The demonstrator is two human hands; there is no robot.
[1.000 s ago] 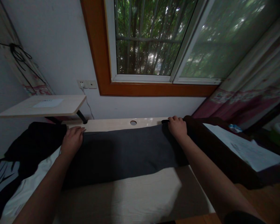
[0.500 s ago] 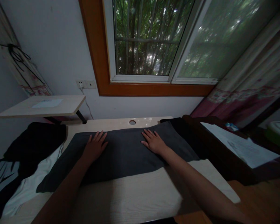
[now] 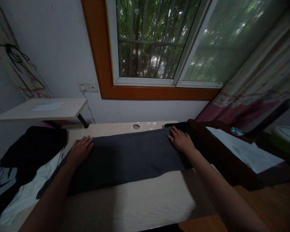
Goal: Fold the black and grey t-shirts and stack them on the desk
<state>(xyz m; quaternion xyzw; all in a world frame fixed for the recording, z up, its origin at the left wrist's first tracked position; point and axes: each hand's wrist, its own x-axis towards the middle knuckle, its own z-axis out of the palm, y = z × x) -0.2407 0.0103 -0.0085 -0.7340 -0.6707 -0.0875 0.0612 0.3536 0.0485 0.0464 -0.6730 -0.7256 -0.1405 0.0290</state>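
Observation:
A dark grey folded cloth (image 3: 130, 158), perhaps a garment, lies spread lengthwise over the pale wooden desk (image 3: 135, 206). My left hand (image 3: 81, 149) rests palm down on its left part, near the far corner, fingers stretched out. On the right end of the cloth lies my right hand (image 3: 181, 139), also flat, with the fingers slightly spread. Neither hand grasps anything. My forearms hide parts of the cloth's left and right ends.
Black clothing (image 3: 36, 145) and a white cloth (image 3: 31, 190) lie at the left, below a raised shelf (image 3: 72, 111). Papers (image 3: 244, 149) sit on a dark surface at the right. A round hole (image 3: 136, 127) pierces the desk's back, under the window.
My hands have slid apart over the cloth, the left one leftward and the right one rightward to its far right end. The cloth lies in nearly the same place.

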